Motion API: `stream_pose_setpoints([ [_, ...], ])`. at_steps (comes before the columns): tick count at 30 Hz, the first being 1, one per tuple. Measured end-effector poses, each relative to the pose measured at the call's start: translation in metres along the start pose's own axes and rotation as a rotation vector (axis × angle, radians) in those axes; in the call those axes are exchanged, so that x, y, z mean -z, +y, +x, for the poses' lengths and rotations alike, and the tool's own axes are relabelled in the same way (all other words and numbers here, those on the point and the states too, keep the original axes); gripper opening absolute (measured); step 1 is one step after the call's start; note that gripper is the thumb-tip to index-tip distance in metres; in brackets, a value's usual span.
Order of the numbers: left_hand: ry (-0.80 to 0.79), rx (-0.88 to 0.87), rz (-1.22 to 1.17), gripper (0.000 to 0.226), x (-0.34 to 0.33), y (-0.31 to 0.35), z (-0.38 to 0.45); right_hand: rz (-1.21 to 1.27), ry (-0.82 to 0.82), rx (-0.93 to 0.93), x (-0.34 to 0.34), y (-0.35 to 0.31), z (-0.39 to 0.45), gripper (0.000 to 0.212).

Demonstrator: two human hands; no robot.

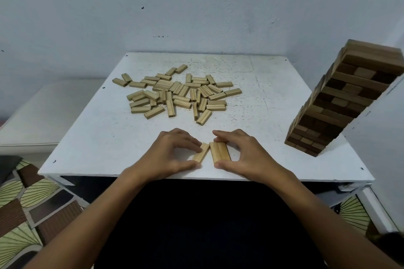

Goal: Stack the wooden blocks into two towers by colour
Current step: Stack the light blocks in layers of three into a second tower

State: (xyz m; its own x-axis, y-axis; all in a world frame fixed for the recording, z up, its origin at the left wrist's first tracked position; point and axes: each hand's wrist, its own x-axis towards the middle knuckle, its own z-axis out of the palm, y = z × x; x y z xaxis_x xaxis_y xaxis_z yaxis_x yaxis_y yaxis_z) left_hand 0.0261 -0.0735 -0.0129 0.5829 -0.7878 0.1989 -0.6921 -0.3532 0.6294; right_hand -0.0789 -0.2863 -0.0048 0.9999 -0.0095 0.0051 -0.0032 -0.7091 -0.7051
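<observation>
A tall tower of dark brown blocks (341, 102) stands at the table's right edge. Several loose light wooden blocks (177, 94) lie scattered in a pile at the table's middle. Near the front edge my left hand (170, 155) pinches one light block (201, 152) between thumb and fingers, set at a slight angle. Just to its right my right hand (242, 155) pinches a pair of light blocks (220, 152) lying side by side flat on the table. A narrow gap separates the single block from the pair.
The white square table (105, 137) stands against a pale wall. A white panel (380, 137) leans at the right, close to the dark tower. A low white surface (43, 116) sits to the left, and patterned flooring shows below.
</observation>
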Motion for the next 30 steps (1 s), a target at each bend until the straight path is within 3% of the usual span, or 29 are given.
stream_pose_setpoints([
  [5,0.097,0.056,-0.019,0.036,-0.009,0.004,-0.004,0.038,0.017,0.010,-0.004,-0.002,0.000,0.072],
  [9,0.101,0.072,-0.044,0.050,-0.012,0.009,-0.003,0.052,0.031,0.036,-0.009,-0.003,-0.001,0.078],
  [14,0.036,0.150,-0.066,0.071,-0.010,0.010,-0.003,0.076,-0.089,0.032,0.009,-0.001,0.001,0.087],
  [30,0.023,0.096,-0.086,0.066,-0.009,0.012,0.004,0.063,-0.028,0.027,-0.003,0.001,0.004,0.082],
])
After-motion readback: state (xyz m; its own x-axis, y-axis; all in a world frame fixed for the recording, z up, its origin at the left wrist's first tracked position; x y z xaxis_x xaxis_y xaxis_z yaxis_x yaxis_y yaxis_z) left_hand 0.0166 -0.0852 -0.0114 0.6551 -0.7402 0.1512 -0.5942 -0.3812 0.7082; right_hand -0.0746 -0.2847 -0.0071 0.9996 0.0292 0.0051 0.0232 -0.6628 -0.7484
